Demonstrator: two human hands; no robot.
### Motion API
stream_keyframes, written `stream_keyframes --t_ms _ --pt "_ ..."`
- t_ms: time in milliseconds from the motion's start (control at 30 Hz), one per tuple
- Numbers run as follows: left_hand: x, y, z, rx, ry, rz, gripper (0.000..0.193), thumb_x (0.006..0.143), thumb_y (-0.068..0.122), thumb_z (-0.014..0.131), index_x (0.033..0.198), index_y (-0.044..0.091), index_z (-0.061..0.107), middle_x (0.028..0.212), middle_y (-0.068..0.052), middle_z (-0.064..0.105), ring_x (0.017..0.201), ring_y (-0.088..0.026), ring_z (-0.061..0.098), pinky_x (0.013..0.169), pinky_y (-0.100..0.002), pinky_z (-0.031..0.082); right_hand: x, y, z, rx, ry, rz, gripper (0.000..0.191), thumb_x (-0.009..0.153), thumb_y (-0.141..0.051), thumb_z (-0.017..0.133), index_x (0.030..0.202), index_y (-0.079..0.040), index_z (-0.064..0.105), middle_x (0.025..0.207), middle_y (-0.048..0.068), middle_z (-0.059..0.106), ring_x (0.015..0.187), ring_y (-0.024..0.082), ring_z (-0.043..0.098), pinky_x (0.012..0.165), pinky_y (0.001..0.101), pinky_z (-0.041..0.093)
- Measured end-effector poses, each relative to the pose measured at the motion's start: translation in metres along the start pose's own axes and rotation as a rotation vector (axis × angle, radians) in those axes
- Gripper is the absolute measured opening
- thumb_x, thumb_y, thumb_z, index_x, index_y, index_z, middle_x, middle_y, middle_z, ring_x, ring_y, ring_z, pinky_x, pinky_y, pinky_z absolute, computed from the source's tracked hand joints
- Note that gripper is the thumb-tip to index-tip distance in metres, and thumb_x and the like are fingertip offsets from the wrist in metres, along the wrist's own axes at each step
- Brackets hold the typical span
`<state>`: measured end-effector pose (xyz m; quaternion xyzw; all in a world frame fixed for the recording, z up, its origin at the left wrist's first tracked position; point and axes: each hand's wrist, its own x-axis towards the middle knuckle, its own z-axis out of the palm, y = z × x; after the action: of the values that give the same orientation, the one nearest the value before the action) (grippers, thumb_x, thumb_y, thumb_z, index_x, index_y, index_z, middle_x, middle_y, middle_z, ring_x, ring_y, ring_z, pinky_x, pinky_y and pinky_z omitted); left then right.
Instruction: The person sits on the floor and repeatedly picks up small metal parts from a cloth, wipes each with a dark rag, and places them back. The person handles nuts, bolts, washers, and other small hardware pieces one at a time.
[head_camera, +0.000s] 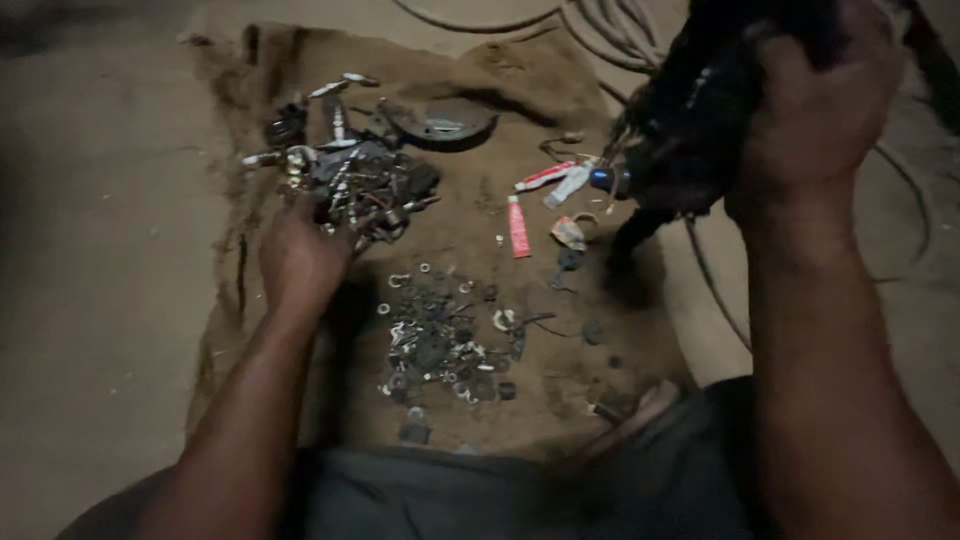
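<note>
— While the right hand (815, 110) is clenched around that dark wire bundle (690, 110), raised clear of the floor, what is the left hand (300, 255) doing?

— Resting on the brown cloth (520, 80), fingers at the pile of metal parts (355, 180); open or gripping, I cannot tell. Small washers (440, 335) lie spread nearer the person, probably for easy picking, with 3 tubes (545, 195) beside them.

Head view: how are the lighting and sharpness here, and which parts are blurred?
Head view: dim, warm light with dark corners at the upper left. The right hand and the dark wire bundle it grips are motion-blurred. The left hand at the parts pile is softer but readable. Small washers and the red tube on the cloth show fairly clearly. No glare.
</note>
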<state>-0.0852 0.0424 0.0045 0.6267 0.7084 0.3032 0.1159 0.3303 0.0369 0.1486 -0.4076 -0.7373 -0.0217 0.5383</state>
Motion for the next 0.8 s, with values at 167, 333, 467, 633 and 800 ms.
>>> stream_keyframes --t_ms 167,333,467,633,800 --pt "-0.048 0.064 0.033 -0.189 -0.227 0.275 0.032 0.082 0.018 0.067 0.110 0.005 0.075 0.105 -0.018 0.075 0.098 -0.038 0.071 0.085 -0.047 0.056 -0.003 0.004 -0.032 0.289 0.189 0.277 0.013 0.114 -0.009 0.056 0.121 -0.005 0.067 0.116 0.009 0.071 0.107 0.024 0.074 0.096 0.0387 0.063" --pt "-0.101 0.100 0.092 -0.045 -0.634 0.381 0.025 0.083 0.022 0.068 0.101 0.006 0.075 0.105 -0.023 0.071 0.100 -0.042 0.067 0.091 -0.052 0.052 -0.006 0.013 -0.035 0.663 0.161 0.317 0.016 0.121 -0.013 0.052 0.119 -0.001 0.062 0.111 0.010 0.064 0.099 0.022 0.064 0.089 0.0337 0.053" --pt "-0.115 0.094 0.136 -0.096 -0.543 0.443 0.019 0.082 0.013 0.063 0.095 0.004 0.073 0.104 -0.026 0.070 0.102 -0.045 0.066 0.092 -0.053 0.052 -0.003 0.013 -0.028 0.263 0.164 0.197 0.013 0.113 -0.006 0.056 0.121 0.001 0.062 0.115 0.007 0.067 0.099 0.019 0.064 0.091 0.0324 0.053" --pt "-0.120 0.079 0.152 -0.136 -0.465 0.301 0.024 0.079 0.014 0.065 0.099 0.000 0.070 0.097 -0.028 0.070 0.095 -0.047 0.066 0.085 -0.054 0.052 0.003 -0.004 -0.004 0.271 0.172 0.253 0.017 0.101 -0.001 0.061 0.116 0.005 0.065 0.109 0.008 0.067 0.100 0.018 0.065 0.094 0.0313 0.054" --pt "-0.082 0.087 0.115 -0.364 -0.537 -0.088 0.028 0.083 0.017 0.064 0.105 0.004 0.072 0.093 -0.020 0.073 0.086 -0.036 0.073 0.076 -0.047 0.056 0.002 -0.023 0.023 0.384 0.094 0.572 0.020 0.094 -0.009 0.069 0.111 0.002 0.069 0.102 0.007 0.070 0.091 0.017 0.065 0.083 0.0310 0.054"
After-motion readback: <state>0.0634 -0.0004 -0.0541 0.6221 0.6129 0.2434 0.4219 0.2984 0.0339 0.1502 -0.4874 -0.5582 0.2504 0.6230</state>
